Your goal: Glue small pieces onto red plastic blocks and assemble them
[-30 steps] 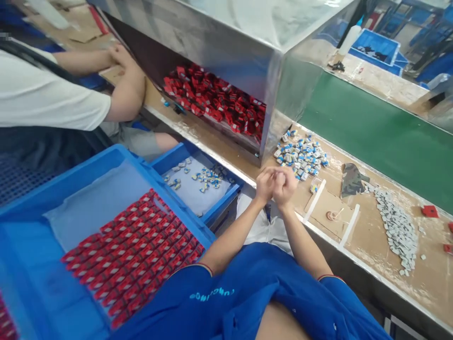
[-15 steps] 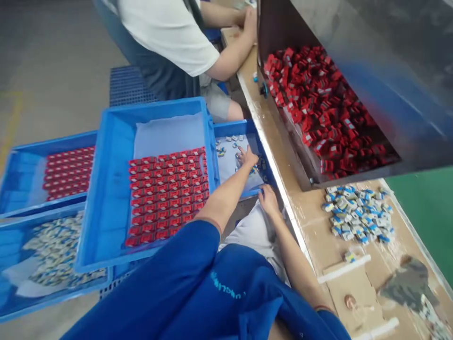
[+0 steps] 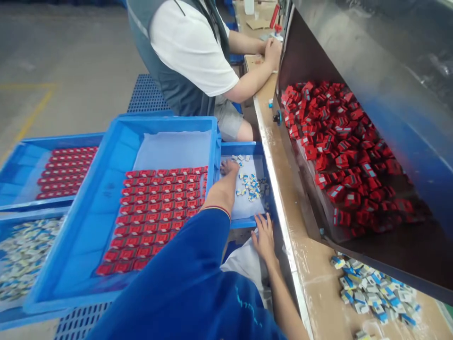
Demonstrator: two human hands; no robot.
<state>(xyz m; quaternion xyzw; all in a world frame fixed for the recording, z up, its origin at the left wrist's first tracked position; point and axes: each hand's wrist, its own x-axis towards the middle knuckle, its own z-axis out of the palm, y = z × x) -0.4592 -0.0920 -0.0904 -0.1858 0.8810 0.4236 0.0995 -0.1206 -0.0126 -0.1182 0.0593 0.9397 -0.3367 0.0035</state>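
Observation:
My left hand (image 3: pixel 230 167) is inside a small blue tray (image 3: pixel 244 223), low over its white liner near the left wall. Its fingers look apart and bent, and partly hidden; no piece shows in them. Small white, blue and yellow pieces (image 3: pixel 253 188) lie loose on the liner to the right of this hand, and a few lie beyond it. My right hand (image 3: pixel 264 236) rests at the tray's near rim with its fingers spread, holding nothing. A pale cloth (image 3: pixel 244 264) lies over my lap below it.
Left stands a large blue crate (image 3: pixel 74 226) with rows of red pieces (image 3: pixel 152 212). Further left are more crates (image 3: pixel 21 163). A metal bin of loose red pieces (image 3: pixel 339 137) and a heap of white-blue pieces (image 3: pixel 378 288) are on the bench (image 3: pixel 300 226). A co-worker (image 3: pixel 198 52) sits ahead.
My left hand has moved left across the tray, away from the loose pieces on its right. My right hand stays by the near rim, fingers now more spread. The view has shifted.

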